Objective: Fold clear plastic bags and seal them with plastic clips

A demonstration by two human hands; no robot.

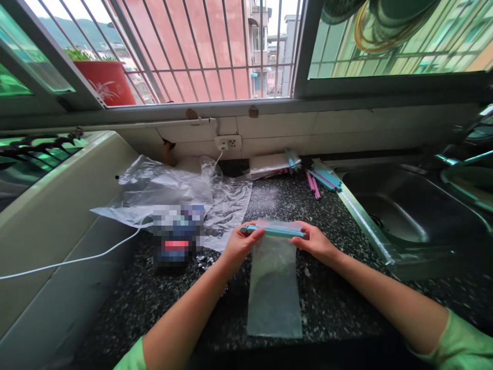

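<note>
A small clear plastic bag point(274, 293) lies flat on the dark speckled counter point(339, 303), its mouth pointing away from me. Across that mouth sits a light blue sealing clip point(275, 232). My left hand point(241, 245) pinches the clip's left end, fingers closed on it. At the clip's right end my right hand point(316, 242) grips it the same way. Both forearms reach in from the bottom of the view.
Crumpled clear plastic sheeting point(181, 192) and a blurred-out item point(177, 239) lie to the left. More blue and pink clips point(321, 181) rest by the wall near a steel sink point(408, 210). A white cable point(77, 259) runs from the wall socket point(228, 142).
</note>
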